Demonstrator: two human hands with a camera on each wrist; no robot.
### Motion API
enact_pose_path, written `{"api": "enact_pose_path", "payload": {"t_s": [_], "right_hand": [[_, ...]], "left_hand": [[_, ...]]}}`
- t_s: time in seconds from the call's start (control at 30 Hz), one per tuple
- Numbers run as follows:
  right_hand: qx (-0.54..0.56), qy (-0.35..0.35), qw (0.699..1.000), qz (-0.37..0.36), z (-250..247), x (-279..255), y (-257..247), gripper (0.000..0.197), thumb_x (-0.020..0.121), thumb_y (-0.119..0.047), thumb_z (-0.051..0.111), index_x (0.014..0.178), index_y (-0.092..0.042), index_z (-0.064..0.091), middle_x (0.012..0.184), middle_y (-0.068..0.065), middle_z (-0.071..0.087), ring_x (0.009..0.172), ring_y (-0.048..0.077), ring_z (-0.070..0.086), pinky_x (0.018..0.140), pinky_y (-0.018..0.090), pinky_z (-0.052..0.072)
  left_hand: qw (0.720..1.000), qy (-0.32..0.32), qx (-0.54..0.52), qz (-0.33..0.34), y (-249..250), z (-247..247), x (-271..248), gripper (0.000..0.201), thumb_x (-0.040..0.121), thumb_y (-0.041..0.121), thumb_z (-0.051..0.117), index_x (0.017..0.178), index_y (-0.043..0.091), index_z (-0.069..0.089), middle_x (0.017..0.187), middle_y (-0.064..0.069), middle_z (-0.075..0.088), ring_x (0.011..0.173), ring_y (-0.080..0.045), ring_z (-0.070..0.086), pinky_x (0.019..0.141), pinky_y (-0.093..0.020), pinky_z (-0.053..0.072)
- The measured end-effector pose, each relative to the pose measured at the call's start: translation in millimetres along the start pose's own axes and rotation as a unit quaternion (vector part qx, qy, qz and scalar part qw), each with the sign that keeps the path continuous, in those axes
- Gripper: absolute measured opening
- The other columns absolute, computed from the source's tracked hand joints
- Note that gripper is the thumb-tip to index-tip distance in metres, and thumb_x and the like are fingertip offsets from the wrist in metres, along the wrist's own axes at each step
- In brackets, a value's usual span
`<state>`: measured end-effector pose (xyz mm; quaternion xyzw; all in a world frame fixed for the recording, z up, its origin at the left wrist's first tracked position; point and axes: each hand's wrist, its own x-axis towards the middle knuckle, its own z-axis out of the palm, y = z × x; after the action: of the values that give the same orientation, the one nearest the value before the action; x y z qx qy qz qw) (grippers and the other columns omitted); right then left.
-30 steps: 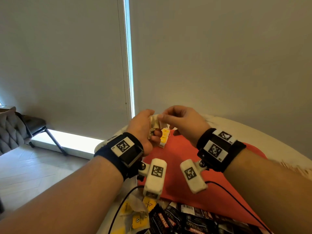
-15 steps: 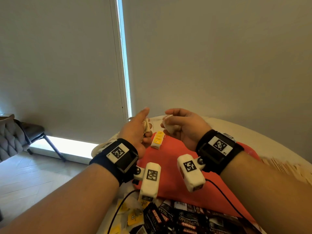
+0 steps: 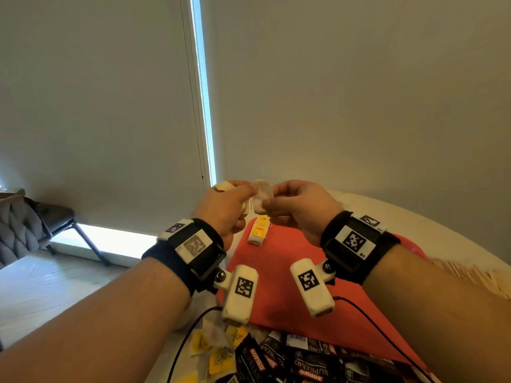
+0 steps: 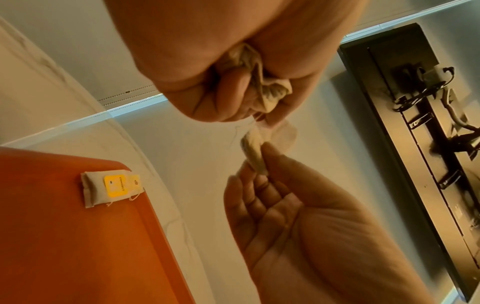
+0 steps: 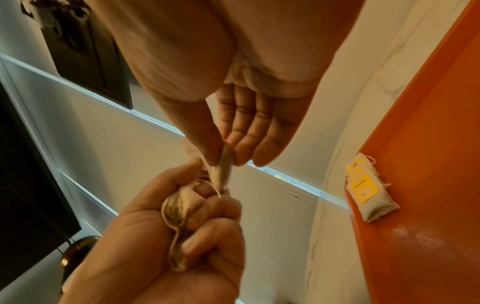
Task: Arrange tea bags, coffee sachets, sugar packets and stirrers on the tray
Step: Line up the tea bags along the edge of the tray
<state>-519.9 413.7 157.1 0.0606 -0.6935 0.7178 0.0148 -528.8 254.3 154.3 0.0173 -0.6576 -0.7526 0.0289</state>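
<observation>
Both hands are meeting again above the far end of the orange tray (image 3: 279, 272): half a second ago they were apart, each with its own share of tea bags, and now the right hand (image 3: 298, 210) is pinching a single tea bag (image 4: 255, 153) between thumb and fingertips, right against the left hand's knuckles. The other right fingers (image 5: 249, 127) are lying nearly straight. The left hand (image 3: 226, 208) is staying curled into a fist around a crumpled bunch of tea bags (image 5: 179, 207), thin strings trailing between the two hands. The change suggests the person is peeling one bag off the bunch, or untangling its string, so that it can be laid down next; the tea-bag row is only begun.

Below and just beside the fingers, a small stack of tea bags (image 3: 258, 230) is lying flat at the tray's far edge, beige paper pouches with yellow tags on top, edges roughly aligned. The held bags are looking soft, rumpled and pale, not flat. Well behind the wrists, near the person, loose yellow-tagged tea bags (image 3: 218, 355) and dark coffee sachets (image 3: 301, 363) are waiting in a heap.
</observation>
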Motion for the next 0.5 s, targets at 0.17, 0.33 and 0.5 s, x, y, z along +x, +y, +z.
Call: {"api": "enact_pose_path", "payload": {"t_s": [0.17, 0.33, 0.5], "right_hand": [[-0.017, 0.051, 0.998, 0.03, 5.6, 7.0, 2.6, 0.009, 0.087, -0.002, 0.066, 0.084, -0.008, 0.06, 0.091, 0.017, 0.075, 0.081, 0.026, 0.073, 0.079, 0.046, 0.061], [-0.062, 0.062, 0.995, 0.039, 15.8, 20.1, 6.5, 0.008, 0.088, -0.006, 0.065, 0.082, -0.007, 0.061, 0.084, 0.012, 0.071, 0.081, 0.022, 0.073, 0.077, 0.041, 0.062], [-0.098, 0.05, 0.987, 0.119, 16.6, 29.1, 21.0, 0.014, 0.087, -0.016, 0.076, 0.097, -0.007, 0.076, 0.086, 0.008, 0.076, 0.077, 0.014, 0.07, 0.066, 0.031, 0.056]], "left_hand": [[0.999, 0.027, 0.017, -0.023, -5.3, -2.8, 9.1, 0.014, 0.094, 0.027, 0.076, 0.092, 0.017, 0.066, 0.072, -0.003, 0.052, 0.052, -0.011, 0.044, 0.04, -0.02, 0.037], [0.998, 0.018, 0.038, -0.043, -8.3, -5.0, 14.3, 0.028, 0.089, 0.04, 0.08, 0.097, 0.016, 0.068, 0.072, -0.002, 0.053, 0.054, -0.012, 0.043, 0.042, -0.021, 0.037], [0.996, 0.054, -0.005, -0.072, -3.3, -18.6, 29.8, 0.03, 0.089, 0.039, 0.08, 0.098, 0.014, 0.066, 0.069, -0.001, 0.054, 0.044, -0.008, 0.044, 0.038, -0.02, 0.035]]}}
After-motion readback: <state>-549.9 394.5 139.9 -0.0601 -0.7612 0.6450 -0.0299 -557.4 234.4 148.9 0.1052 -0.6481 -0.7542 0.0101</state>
